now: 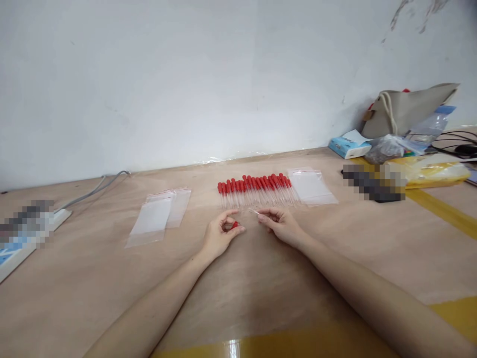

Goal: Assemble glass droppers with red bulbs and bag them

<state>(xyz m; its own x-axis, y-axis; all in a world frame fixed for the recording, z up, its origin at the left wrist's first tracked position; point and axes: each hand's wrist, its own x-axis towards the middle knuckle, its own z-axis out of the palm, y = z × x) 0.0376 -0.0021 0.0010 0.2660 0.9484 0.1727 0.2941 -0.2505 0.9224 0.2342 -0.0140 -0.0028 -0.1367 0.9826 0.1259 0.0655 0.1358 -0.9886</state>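
My left hand (221,232) is curled around a red rubber bulb (234,225), which shows between its thumb and fingers. My right hand (280,223) pinches a thin clear tube (254,212) whose tip points toward the left hand. The two hands are a short gap apart. Just beyond them lies a row of droppers (257,185), with red bulbs at the far end and clear tubes pointing toward me. To the right of this row is a stack of clear zip bags (315,188). More clear zip bags (151,219) lie to the left of my left hand.
A power strip (55,221) with a grey cable lies at the left. At the back right are a blue tissue pack (348,146), a grey bag (406,112) and a yellow package (439,171). A blurred dark object (387,194) sits before them. A white wall (186,84) closes off the table.
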